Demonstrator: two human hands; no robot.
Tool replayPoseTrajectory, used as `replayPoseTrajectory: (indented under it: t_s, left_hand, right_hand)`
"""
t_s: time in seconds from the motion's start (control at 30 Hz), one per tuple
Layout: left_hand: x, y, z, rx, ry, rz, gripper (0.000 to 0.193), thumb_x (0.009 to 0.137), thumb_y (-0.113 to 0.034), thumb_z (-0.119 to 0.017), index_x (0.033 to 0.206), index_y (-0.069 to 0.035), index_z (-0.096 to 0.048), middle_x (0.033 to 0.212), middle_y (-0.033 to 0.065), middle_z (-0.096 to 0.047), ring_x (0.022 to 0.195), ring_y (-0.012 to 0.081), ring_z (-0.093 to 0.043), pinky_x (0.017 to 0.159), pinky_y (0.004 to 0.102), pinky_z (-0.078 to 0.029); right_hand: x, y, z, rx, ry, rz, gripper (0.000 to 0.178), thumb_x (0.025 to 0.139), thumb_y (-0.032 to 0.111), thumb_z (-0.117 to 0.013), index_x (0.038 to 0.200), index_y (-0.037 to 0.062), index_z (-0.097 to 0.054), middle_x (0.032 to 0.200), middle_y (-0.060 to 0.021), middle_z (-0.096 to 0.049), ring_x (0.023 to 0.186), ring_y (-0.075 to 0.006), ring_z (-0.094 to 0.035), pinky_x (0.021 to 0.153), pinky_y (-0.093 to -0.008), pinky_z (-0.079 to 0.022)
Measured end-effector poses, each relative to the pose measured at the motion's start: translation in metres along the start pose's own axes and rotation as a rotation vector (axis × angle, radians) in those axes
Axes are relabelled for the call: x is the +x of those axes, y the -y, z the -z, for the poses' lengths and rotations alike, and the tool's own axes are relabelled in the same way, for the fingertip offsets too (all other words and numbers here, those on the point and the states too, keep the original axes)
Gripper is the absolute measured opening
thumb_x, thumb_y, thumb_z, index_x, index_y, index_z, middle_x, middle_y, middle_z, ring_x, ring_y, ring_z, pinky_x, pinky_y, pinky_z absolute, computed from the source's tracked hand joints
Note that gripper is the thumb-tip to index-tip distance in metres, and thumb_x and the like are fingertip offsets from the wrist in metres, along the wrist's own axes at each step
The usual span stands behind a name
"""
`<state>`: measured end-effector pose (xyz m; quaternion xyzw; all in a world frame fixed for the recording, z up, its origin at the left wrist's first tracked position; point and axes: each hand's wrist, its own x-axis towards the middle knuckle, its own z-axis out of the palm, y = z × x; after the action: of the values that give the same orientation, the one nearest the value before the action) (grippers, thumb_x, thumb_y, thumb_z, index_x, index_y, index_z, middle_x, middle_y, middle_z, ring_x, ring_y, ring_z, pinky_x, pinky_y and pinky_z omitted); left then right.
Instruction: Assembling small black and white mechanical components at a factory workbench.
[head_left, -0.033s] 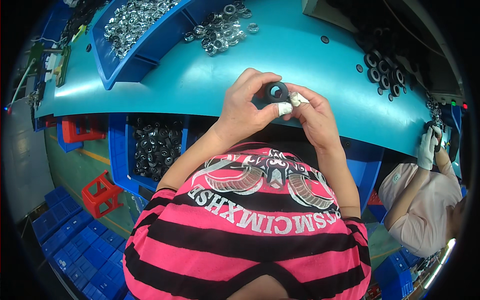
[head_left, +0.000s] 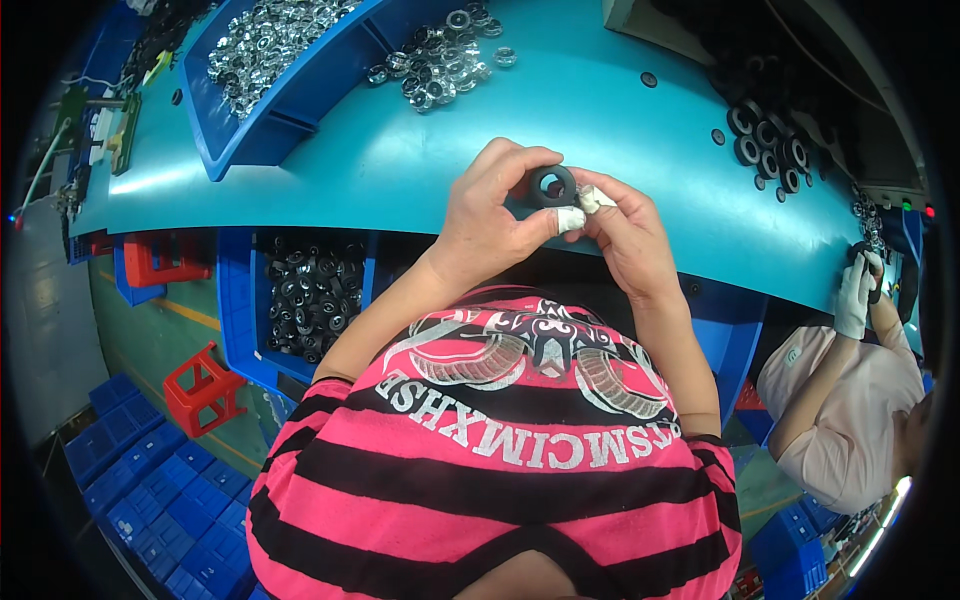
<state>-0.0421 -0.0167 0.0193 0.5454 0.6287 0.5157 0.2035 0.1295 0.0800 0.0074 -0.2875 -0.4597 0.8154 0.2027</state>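
Note:
Above the near edge of the table, my left hand (head_left: 490, 205) grips a black ring-shaped wheel (head_left: 553, 187) between thumb and fingers, its round hole facing up. Close against the wheel's right side, my right hand (head_left: 630, 232) is closed in a pinch. A dark bit shows by its fingertips, but I cannot make out what they hold. White coverings wrap the tips of both thumbs. Beyond my hands, a loose pile of clear and black round parts (head_left: 440, 62) lies on the blue-green table (head_left: 400, 165).
A blue bin (head_left: 215, 135) of shiny round parts stands at the far left. Black wheels (head_left: 768, 145) lie to the right. Below the table edge, another blue bin (head_left: 237, 310) holds black wheels. A red stool (head_left: 200, 388) stands left. A gloved co-worker (head_left: 845, 400) works at right.

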Motion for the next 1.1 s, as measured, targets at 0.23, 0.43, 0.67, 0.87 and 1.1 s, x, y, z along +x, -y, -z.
replayPoseTrajectory:
  t_s: [0.23,0.43,0.67,0.87,1.1]
  left_hand:
    - [0.005,0.003,-0.006,0.089,-0.029,-0.073,0.049,0.067,-0.012,-0.085,0.113,-0.006,-0.069,0.092,0.0064,-0.064,0.075,0.0181,-0.060,0.067,0.0302,-0.051]
    - [0.006,0.000,-0.009,0.103,-0.047,-0.091,0.046,0.066,-0.009,-0.083,0.108,-0.005,-0.066,0.091,0.0090,-0.062,0.077,0.0242,-0.063,0.065,0.0333,-0.053]
    - [0.002,0.016,-0.012,-0.657,0.058,0.305,0.052,0.084,-0.013,-0.081,0.130,0.001,-0.058,0.112,0.0128,-0.069,0.099,0.0222,-0.069,0.087,0.0340,-0.057]
    - [0.004,0.024,-0.003,-1.220,0.186,0.469,0.061,0.090,-0.012,-0.076,0.142,0.004,-0.048,0.131,0.0211,-0.063,0.116,0.0295,-0.065,0.105,0.0432,-0.052]
    - [-0.003,0.029,-0.006,-1.343,0.254,0.524,0.063,0.090,-0.011,-0.075,0.145,0.000,-0.046,0.137,0.0228,-0.058,0.123,0.0311,-0.062,0.108,0.0433,-0.050]
  right_hand:
    - [0.000,-0.005,0.002,0.136,-0.004,-0.024,0.033,0.104,0.011,-0.053,0.132,-0.0039,-0.061,0.115,-0.0108,-0.068,0.095,-0.0161,-0.067,0.081,-0.0302,-0.057]
    - [0.001,-0.008,0.002,0.217,0.005,-0.027,0.034,0.104,0.011,-0.053,0.134,-0.0050,-0.059,0.120,-0.0127,-0.067,0.103,-0.0191,-0.068,0.088,-0.0333,-0.058]
    - [-0.006,0.003,-0.004,0.152,-0.018,0.079,0.037,0.101,0.007,-0.056,0.136,-0.0064,-0.056,0.121,-0.0142,-0.067,0.104,-0.0206,-0.068,0.090,-0.0331,-0.058]
    - [-0.009,0.012,-0.005,0.028,-0.082,0.202,0.045,0.090,-0.004,-0.069,0.134,-0.0066,-0.057,0.124,-0.0162,-0.067,0.106,-0.0197,-0.068,0.091,-0.0304,-0.057]
    - [-0.010,0.008,-0.002,-0.058,-0.186,0.321,0.041,0.085,-0.006,-0.076,0.123,-0.0048,-0.062,0.116,-0.0109,-0.066,0.102,-0.0152,-0.066,0.090,-0.0276,-0.056]
